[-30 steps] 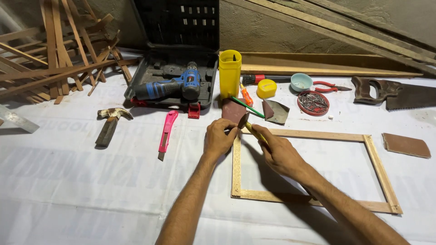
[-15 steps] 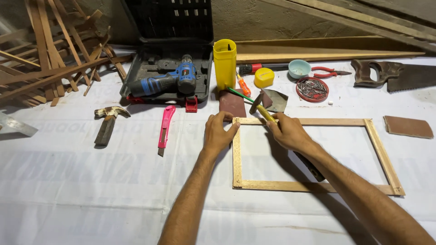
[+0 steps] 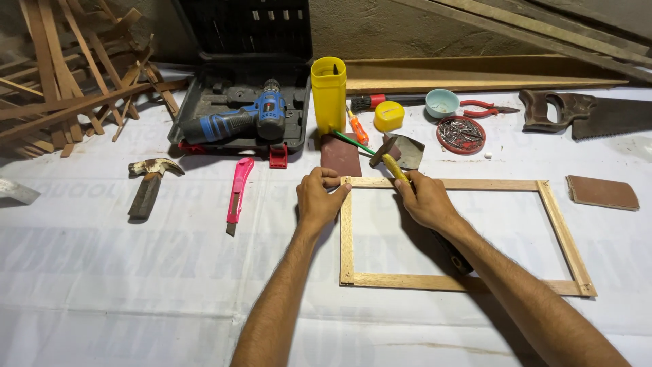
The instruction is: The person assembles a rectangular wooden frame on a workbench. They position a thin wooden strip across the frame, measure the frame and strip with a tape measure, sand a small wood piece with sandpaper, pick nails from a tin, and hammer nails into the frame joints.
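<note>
Left hand (image 3: 319,198) pinches wooden frame (image 3: 462,282) far-left corner; right hand (image 3: 424,198) fisted on small hammer (image 3: 388,158), head apparently raised; bare sheet (image 3: 136,285) toward near edge.

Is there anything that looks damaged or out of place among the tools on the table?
The claw hammer left of the pink utility knife looks worn, its head patchy and discoloured. Nothing else stands out; nails stay inside the red lid.

The saw (image 3: 598,117) blade and wood strips (image 3: 61,88) run off frame.
</note>
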